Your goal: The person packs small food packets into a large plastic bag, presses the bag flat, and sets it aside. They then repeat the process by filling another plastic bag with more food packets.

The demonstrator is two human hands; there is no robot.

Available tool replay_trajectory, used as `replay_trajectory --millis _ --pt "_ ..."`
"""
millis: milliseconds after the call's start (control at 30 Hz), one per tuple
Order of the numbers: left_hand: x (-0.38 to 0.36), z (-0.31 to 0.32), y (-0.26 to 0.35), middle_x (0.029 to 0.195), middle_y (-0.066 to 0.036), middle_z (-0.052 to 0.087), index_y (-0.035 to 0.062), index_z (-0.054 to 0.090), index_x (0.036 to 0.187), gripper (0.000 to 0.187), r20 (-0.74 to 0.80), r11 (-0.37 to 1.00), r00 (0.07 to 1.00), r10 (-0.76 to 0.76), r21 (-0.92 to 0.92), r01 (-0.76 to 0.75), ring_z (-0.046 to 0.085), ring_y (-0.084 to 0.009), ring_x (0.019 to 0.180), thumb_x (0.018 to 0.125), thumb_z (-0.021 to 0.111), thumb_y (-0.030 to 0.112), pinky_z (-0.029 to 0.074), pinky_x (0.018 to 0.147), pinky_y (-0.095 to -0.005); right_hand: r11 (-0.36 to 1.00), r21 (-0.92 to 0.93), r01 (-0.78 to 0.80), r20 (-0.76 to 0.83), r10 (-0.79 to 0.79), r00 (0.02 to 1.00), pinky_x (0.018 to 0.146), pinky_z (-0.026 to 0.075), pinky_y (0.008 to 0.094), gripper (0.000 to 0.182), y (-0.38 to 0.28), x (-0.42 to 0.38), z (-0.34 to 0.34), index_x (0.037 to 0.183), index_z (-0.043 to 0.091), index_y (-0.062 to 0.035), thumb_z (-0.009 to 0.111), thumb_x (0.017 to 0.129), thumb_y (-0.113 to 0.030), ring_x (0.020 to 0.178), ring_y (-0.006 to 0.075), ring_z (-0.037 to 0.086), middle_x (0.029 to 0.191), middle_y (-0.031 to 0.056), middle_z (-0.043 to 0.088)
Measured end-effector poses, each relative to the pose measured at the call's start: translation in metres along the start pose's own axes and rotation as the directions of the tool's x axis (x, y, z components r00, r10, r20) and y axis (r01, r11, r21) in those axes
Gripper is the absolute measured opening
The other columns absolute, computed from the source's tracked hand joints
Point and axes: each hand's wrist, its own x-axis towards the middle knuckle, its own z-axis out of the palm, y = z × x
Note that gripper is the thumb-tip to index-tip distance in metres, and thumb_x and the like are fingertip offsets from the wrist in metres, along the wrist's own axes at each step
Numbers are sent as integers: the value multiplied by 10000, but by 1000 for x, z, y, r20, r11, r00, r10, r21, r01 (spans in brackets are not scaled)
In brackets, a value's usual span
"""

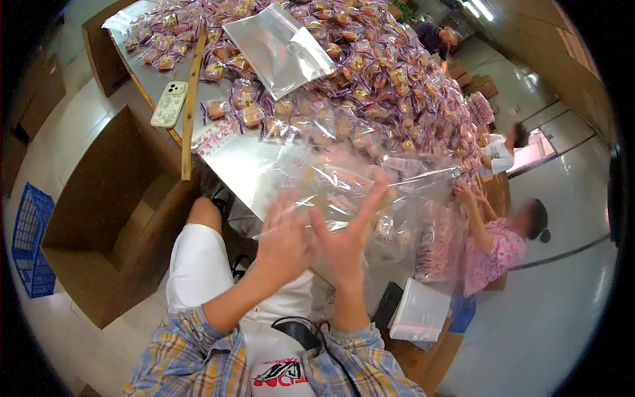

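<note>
A large clear plastic bag spreads over the near edge of the table, around and in front of both my hands. My left hand is blurred by motion, its fingers stretched out at the near side of the bag. Beside it, my right hand has thumb and fingers spread wide against the film. Small wrapped snack packs with purple-edged wrappers heap up beyond the bag. A stack of flat clear bags rests on the heap.
A phone lies left of a wooden strip. An open cardboard box and a blue crate stand at left. Filled packs, a black object and a white bag stack sit right. Other people work along the far side.
</note>
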Motion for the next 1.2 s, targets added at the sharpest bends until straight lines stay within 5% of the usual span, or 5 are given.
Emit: replay_trajectory --millis 233,367,633,833,1200 --pt "65 -3 -11 1679 -294 198 -2 226 1626 947 -360 993 927 104 90 -76 253 -517 1521 877 738 271 221 1220 -645 851 -323 414 -131 -474 871 1178 334 620 1072 4 -17 -11 1677 128 -130 799 843 -192 1502 480 270 1693 302 120" --pt "66 4 -11 1682 -223 188 98 200 1628 990 -584 956 764 274 254 -148 259 -480 1515 867 785 345 221 1214 -656 968 -160 192 -470 -246 848 1108 467 549 910 19 -46 -8 1629 223 -140 754 905 -287 1383 395 453 1610 248 294" --pt "68 19 0 1511 -104 523 236 639 1271 433 -632 905 653 418 226 -361 465 -334 1392 876 815 262 417 1101 -553 976 -218 17 187 25 982 1241 203 608 724 2 -6 -33 1474 492 -36 786 865 -297 1558 472 211 1663 266 280" --pt "59 -1 2 1473 -66 566 214 648 1223 338 -568 868 664 487 398 -297 498 -301 1301 909 765 262 429 1005 -455 904 -425 -45 -107 -1 994 1230 142 674 812 -16 9 -54 1554 399 -49 770 858 -241 1529 478 277 1664 254 290" --pt "54 47 -49 1411 -118 601 34 642 1340 501 246 937 934 260 168 -306 546 -309 1298 917 696 296 439 1060 -490 991 130 13 578 -86 812 1087 462 443 603 -10 -17 -78 1378 593 -6 803 827 -130 1277 396 593 1344 202 645"
